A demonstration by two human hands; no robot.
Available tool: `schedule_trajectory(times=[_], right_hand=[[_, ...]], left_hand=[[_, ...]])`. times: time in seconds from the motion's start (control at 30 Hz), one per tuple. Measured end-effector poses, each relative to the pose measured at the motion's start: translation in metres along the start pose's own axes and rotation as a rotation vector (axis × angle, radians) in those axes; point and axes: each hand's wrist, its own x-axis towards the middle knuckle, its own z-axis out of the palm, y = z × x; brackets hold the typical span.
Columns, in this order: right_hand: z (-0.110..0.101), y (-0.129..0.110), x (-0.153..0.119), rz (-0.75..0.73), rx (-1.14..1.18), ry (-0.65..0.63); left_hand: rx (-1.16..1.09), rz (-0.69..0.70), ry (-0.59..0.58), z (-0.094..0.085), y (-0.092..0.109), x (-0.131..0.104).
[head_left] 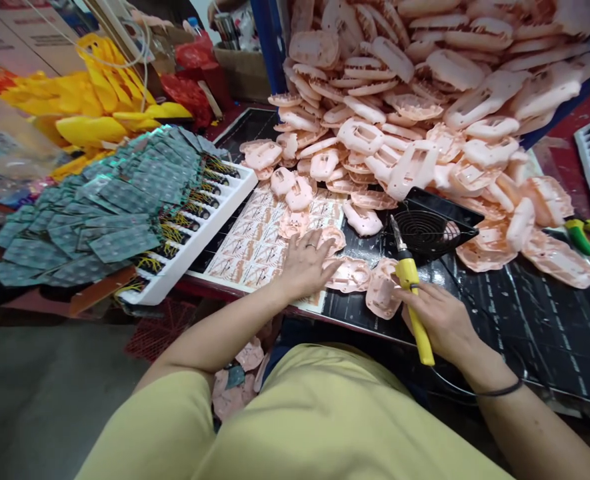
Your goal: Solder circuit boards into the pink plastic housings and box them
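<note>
My right hand (437, 320) grips a yellow soldering iron (407, 277), its metal tip pointing up and away from me. Just left of it, a pink plastic shell (382, 293) lies on the black table surface (549, 320). My left hand (309, 263) is spread flat, fingers apart, over a pink shell (333, 238) near the table's front. Another shell (349, 275) sits between my two hands, its inner side facing up. Beyond the iron's tip stands a small black fan (425, 227) with a round grille.
A large heap of pink shells (385, 133) fills the back. At left, green circuit boards (99, 193) with wires rest on a white foam tray (209, 227). Yellow plastic parts (89, 100) lie behind them. Green-handled pliers (581, 235) are at right.
</note>
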Motion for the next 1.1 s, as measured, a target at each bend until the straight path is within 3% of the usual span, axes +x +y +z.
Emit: schedule_trajectory(times=[0.1,0.27,0.43,0.57,0.73,0.83,1.0,1.1], right_hand=[[0.006,0.016,-0.001,-0.080,0.036,-0.083],[0.010,0.023,-0.004,-0.107,0.095,-0.141],[0.007,0.015,-0.018,-0.093,0.148,-0.115],[0.008,0.003,-0.025,-0.101,0.180,-0.082],[0.013,-0.019,-0.016,-0.100,0.234,0.000],[0.017,-0.029,-0.002,-0.117,0.268,0.028],[0.023,-0.029,0.010,-0.149,0.311,0.024],[0.026,-0.025,0.006,-0.105,0.308,0.035]], left_hand=[[0.025,0.025,-0.001,-0.016,-0.035,0.007],[0.190,0.067,-0.256,-0.027,-0.098,0.011],[0.241,0.191,-0.115,-0.026,-0.121,0.005],[0.279,0.287,-0.060,-0.028,-0.114,0.020],[0.184,0.154,-0.143,-0.010,-0.076,0.058],[0.140,0.115,-0.120,-0.001,-0.056,0.073],[0.022,0.085,-0.034,-0.002,-0.050,0.073],[-0.062,0.046,-0.098,0.002,-0.044,0.062]])
